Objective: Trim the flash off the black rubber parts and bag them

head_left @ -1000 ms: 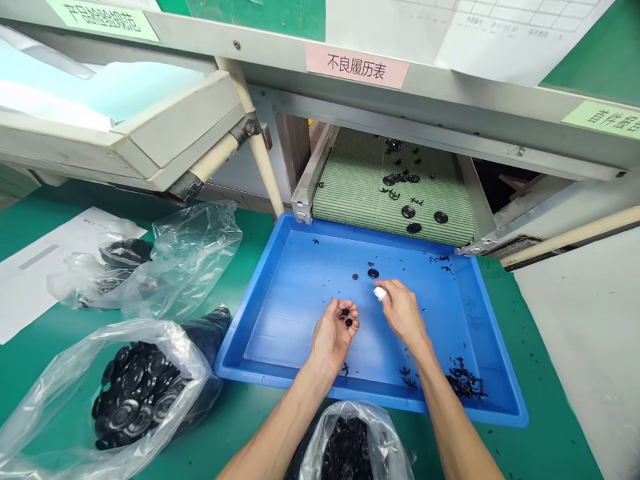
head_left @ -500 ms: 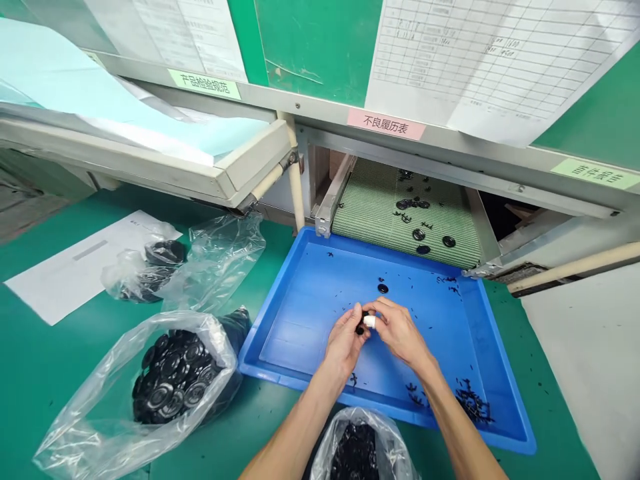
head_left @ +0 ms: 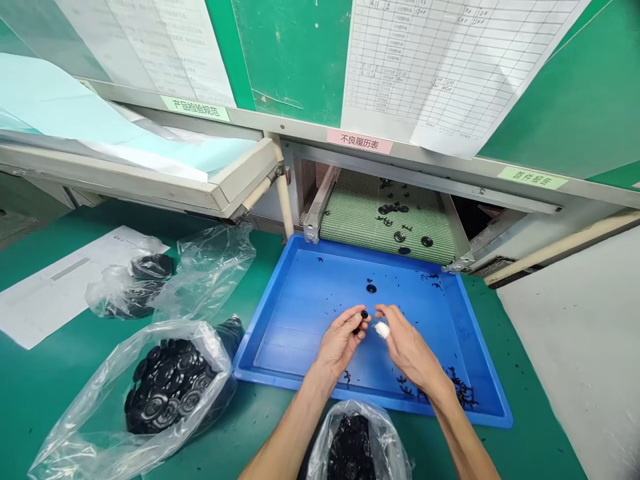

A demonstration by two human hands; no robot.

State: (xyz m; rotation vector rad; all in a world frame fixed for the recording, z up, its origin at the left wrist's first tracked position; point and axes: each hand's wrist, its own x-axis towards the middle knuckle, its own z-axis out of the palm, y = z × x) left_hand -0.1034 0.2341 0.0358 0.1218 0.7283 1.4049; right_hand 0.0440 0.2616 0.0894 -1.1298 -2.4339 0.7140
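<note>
My left hand [head_left: 343, 340] hovers over the blue plastic tray [head_left: 280, 333], pinching small black plastic pieces [head_left: 362, 318] between thumb and fingers. Just to its right is my right hand [head_left: 410, 350], its fingers apart and holding nothing. A white wrap [head_left: 383, 329] covers one of its fingertips. A round black disc [head_left: 371, 288] lies on the tray floor above my hands. Thin black flash bits are scattered across the tray, and a heap of them [head_left: 463, 390] sits near its lower right corner.
A green mesh conveyor belt [head_left: 385, 220] carries black discs and scraps toward the tray. Clear plastic bags of black discs [head_left: 170, 390] lie on the green bench at left and front. Paper sheets, a metal frame and a pale panel surround the tray.
My hands have drawn apart after nearly touching, and the white-wrapped fingertip has moved right, away from the black pieces. The left hand keeps its pinch. The view has shifted slightly.
</note>
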